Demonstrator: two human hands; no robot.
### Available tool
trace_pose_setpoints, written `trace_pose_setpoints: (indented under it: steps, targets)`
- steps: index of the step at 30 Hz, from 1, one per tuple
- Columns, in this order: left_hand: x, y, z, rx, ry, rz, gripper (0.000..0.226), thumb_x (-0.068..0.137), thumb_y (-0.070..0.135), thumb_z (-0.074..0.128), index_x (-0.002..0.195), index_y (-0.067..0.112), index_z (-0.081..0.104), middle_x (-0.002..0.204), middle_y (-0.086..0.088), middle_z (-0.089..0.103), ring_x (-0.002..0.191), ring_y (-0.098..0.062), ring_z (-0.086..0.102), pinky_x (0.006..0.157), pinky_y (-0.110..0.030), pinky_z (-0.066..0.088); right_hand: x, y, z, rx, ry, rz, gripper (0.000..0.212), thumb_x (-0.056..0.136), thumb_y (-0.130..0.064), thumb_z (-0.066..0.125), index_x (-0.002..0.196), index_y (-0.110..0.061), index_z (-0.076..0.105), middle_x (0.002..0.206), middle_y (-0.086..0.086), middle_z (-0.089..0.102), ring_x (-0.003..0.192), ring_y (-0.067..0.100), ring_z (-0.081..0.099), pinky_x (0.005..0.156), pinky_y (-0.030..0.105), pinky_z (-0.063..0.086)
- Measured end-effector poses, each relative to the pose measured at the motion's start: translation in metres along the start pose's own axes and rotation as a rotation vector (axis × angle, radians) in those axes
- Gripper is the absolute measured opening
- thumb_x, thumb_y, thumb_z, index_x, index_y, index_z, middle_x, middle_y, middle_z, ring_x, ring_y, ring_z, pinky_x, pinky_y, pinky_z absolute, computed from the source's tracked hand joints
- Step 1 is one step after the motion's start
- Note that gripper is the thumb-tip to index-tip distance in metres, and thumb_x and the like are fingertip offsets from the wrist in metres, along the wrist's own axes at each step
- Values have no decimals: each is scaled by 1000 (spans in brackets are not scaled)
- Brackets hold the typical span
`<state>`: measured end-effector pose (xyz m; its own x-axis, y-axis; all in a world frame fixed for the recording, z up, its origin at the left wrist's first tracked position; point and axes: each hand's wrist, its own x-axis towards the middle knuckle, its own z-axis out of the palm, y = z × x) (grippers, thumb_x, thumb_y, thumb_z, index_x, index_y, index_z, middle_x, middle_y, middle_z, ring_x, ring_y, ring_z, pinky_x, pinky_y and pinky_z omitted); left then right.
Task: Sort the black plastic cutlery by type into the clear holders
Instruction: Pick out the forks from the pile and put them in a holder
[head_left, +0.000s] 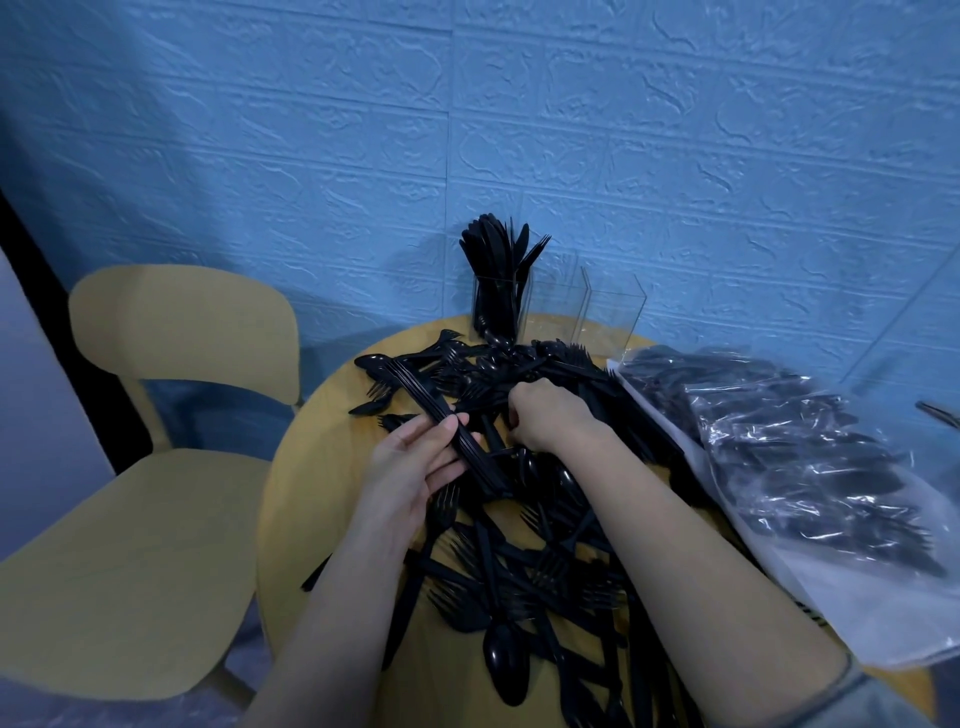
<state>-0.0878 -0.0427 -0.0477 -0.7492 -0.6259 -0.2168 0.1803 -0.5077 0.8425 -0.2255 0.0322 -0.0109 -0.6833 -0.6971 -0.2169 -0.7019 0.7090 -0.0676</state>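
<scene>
A heap of black plastic cutlery (519, 566), forks, spoons and knives mixed, covers the round yellow table (306, 467). My left hand (415, 467) grips a stacked bundle of black cutlery (441, 421) that slants up to the left. My right hand (550, 415) reaches down into the heap with fingers curled; whether it holds a piece is hidden. Three clear holders stand at the table's far edge against the wall: the left holder (496, 301) is packed with upright black pieces, while the middle holder (553, 306) and the right holder (613, 317) look bare.
A clear plastic bag (789, 467) full of more black cutlery lies on the table's right side. A yellow chair (156, 467) stands to the left of the table. A blue textured wall (519, 130) rises right behind the holders.
</scene>
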Motion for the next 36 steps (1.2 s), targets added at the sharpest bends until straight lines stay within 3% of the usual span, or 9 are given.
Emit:
trace_pose_setpoints:
  steps: [7,10,15,17,19,22,26,30,36]
  targets:
    - [0,0,-2,6,6,18,11,89,5,59,98,8,66,94,-7,74,83,-20,72,67,-27,59,-6,12,-12,-88,-73,69,42,88,-1,52,128,-14,53,127,9,50,110,30,54,82,36,46]
    - [0,1,-3,3,17,21,14,89,5,60,101,6,66,97,-9,73,85,-21,72,66,-26,59,-6,19,-19,-102,-105,78,42,86,-3,61,126,-16,56,129,7,51,110,29,55,87,37,49]
    - [1,2,-4,-14,37,27,12,89,6,59,99,6,66,95,-7,74,84,-20,72,65,-26,59,-2,27,-23,119,199,9,14,85,-12,66,91,-25,64,110,4,63,98,25,62,78,35,51]
    - [1,2,-4,-17,41,28,11,89,6,60,98,7,66,93,-6,74,83,-20,72,66,-27,59,2,24,-18,137,225,-107,22,84,-22,69,106,-24,64,117,3,61,109,23,56,89,37,48]
    - [1,2,-4,-15,44,29,10,90,6,60,96,8,67,90,-4,75,82,-19,72,65,-26,59,10,18,-8,7,207,-232,50,86,-27,67,134,-26,50,137,1,46,128,23,39,104,40,34]
    - [2,3,-5,-23,47,31,11,89,8,60,98,8,66,91,-2,75,83,-19,72,64,-25,58,21,8,0,-111,187,-366,55,92,-24,58,143,-30,38,149,-4,34,138,20,26,110,41,21]
    - [2,3,-5,-26,42,34,11,90,8,60,98,9,66,88,-1,75,81,-17,72,65,-25,59,25,10,-5,-176,220,-348,39,94,-24,54,132,-27,52,132,0,54,122,23,50,93,37,42]
    - [1,3,-4,-24,31,39,13,89,9,60,101,8,65,87,-2,75,81,-17,72,65,-25,59,16,28,-13,-172,267,-247,36,95,-30,54,131,-27,53,128,2,57,116,24,54,89,37,47]
    - [1,3,-5,-18,23,46,11,90,9,59,99,9,65,83,-1,75,81,-17,72,67,-25,59,-4,63,-33,31,277,-43,30,92,-27,59,121,-21,61,116,5,64,105,24,58,84,35,50]
